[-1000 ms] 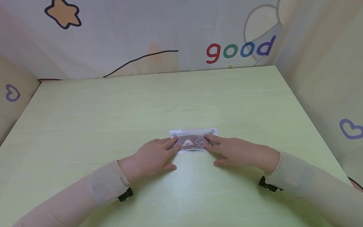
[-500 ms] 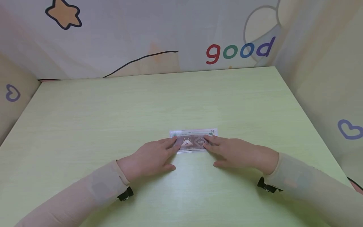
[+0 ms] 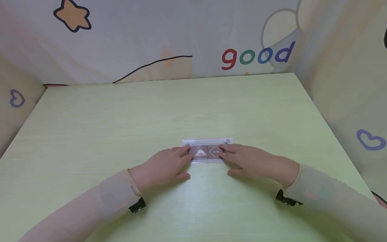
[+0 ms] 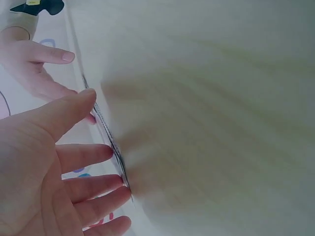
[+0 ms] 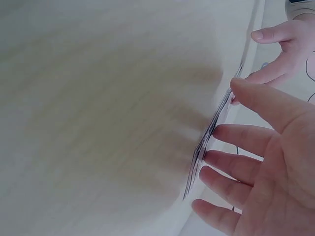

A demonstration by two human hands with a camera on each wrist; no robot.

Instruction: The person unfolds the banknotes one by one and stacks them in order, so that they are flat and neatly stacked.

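Observation:
A brown printed note [image 3: 207, 153] with a white triangular figure lies in the middle of the table, over a paler note in what looks like a clear sleeve [image 3: 208, 141]. Fingertips of my left hand [image 3: 166, 166] rest on its left end, thumb held apart near the table. On the right end lie the fingertips of my right hand [image 3: 255, 161], also with the thumb apart. Both hands have extended, spread fingers. Seen edge-on in the left wrist view, the notes [image 4: 109, 135] form a thin layered stack; in the right wrist view their layers part slightly at one end.
The pale green table [image 3: 145, 114] spreads around the hands. A printed cloth [image 3: 136, 37] with a star and the word "good" hangs along its back edge, and more cloth flanks both sides. A black wrist camera [image 3: 137, 205] sits under the left sleeve.
The whole head view has shifted slightly. Both hands stay at the two ends of the note, and the brown note's near edge looks a little straighter than before.

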